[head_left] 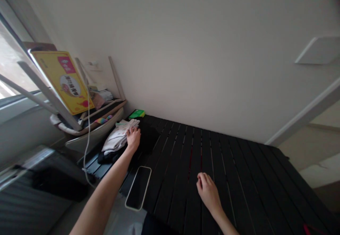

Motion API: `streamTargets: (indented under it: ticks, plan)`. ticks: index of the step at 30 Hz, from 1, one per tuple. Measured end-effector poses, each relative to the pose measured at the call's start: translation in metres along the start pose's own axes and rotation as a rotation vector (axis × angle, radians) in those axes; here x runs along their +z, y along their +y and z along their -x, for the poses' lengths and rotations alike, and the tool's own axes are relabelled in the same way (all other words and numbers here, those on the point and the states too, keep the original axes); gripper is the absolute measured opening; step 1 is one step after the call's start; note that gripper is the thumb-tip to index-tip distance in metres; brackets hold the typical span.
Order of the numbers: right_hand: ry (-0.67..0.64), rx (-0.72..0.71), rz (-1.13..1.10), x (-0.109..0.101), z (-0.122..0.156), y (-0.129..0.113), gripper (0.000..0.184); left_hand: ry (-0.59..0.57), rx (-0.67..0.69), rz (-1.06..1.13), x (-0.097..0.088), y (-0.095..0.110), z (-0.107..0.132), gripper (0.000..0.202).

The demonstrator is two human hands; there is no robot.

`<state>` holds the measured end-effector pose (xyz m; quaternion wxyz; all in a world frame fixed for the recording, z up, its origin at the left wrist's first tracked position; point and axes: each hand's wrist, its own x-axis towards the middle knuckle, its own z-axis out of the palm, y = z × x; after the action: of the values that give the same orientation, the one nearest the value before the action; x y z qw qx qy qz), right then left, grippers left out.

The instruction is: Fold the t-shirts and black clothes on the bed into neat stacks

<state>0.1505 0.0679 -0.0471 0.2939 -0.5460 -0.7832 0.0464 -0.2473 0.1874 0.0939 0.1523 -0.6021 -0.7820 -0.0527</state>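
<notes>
On the black slatted table (217,164), at its left end, lies a stack of folded light-coloured clothes (117,137) with a faint print. Beneath it is some black cloth (105,157). My left hand (133,138) rests on the right edge of the light clothes, its fingers a little apart on the fabric. Black cloth (148,137) also seems to lie just right of that hand, though it blends with the table. Over the middle of the slats, my right hand (208,191) is loosely curled with nothing visible in it.
A phone with a pale rim (138,188) lies near the table's front edge. Behind the clothes sits a green packet (137,113). To the left are an upturned chair (75,127), a yellow printed board (62,81), a white cable (87,139) and a grey case (34,185).
</notes>
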Motion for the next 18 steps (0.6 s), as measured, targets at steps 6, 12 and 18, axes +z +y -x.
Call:
streamTargets:
  ticks: [6,12,18]
  plan:
    - [-0.005,0.011,-0.002,-0.003,-0.001,-0.003,0.012,0.040,-0.063,0.012,-0.006,0.003,0.002,0.031]
    - [0.000,0.012,0.028,0.003,0.001,0.001,0.011,0.348,-0.157,0.226,-0.055,-0.012,-0.001,0.028]
    - [0.028,0.041,-0.050,0.004,0.003,0.005,0.012,0.695,-0.063,0.590,-0.129,0.032,0.007,0.014]
